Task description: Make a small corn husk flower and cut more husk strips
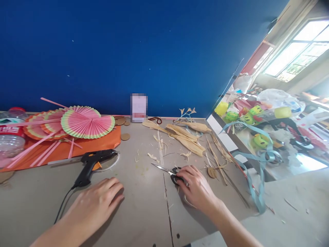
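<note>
My right hand [194,185] has its fingers on the black handles of a pair of scissors [169,171]. The slim metal blades lie close together and point left across the grey table. My left hand [100,199] rests on the table with fingers loosely bent and nothing visible in it; its palm side is hidden. Just beyond the left hand lies a black hot glue gun [88,166] with a glue stick out of its back. Dried corn husks [185,137] spread out past the scissors, and small husk scraps [153,157] are strewn nearby.
Pink and green paper fans [87,123] lie on an orange sheet [108,144] at left, beside a clear plastic jar [11,140]. A blue panel [128,51] closes off the back. Light blue ribbon [262,164] hangs over the right edge, near bagged clutter.
</note>
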Tool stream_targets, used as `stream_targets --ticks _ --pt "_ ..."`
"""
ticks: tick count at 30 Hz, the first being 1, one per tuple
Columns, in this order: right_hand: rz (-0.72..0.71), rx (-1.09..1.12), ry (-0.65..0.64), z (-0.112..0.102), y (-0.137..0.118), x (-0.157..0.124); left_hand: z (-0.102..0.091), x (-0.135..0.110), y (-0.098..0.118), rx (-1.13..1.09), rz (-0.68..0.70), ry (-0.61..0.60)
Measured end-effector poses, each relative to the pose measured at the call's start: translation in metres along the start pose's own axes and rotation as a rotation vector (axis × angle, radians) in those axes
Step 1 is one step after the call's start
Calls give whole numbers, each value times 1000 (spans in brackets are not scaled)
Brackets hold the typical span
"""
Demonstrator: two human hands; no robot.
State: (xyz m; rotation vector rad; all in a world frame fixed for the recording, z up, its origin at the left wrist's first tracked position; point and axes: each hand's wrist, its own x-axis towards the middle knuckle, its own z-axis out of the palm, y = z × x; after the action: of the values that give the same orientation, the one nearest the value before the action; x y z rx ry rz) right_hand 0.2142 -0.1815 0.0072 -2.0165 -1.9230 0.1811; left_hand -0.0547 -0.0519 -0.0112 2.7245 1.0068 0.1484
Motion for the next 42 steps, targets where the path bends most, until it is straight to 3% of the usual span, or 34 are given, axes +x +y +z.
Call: stream_targets --ticks 3,6,9,11,17,25,34,42 --pt "124 -98 59 -17 27 0 -7 4 7 11 18 -51" --pt "351 -298 110 -36 68 0 -16 9 14 29 9 -80" --pt "515 -424 -32 -47 100 2 -23 15 26 42 5 -110" --pt "548 -439 -77 -48 112 4 -25 20 35 36 13 -142" --pt "597 -465 -71 -42 119 8 -32 30 48 47 55 -218" --pt "562 -390 -36 -42 106 10 -30 31 54 41 75 -291" --pt "810 -348 -8 -70 148 4 -25 23 52 23 95 -367" --pt "836 -223 20 -55 152 9 -23 23 56 36 102 -355"
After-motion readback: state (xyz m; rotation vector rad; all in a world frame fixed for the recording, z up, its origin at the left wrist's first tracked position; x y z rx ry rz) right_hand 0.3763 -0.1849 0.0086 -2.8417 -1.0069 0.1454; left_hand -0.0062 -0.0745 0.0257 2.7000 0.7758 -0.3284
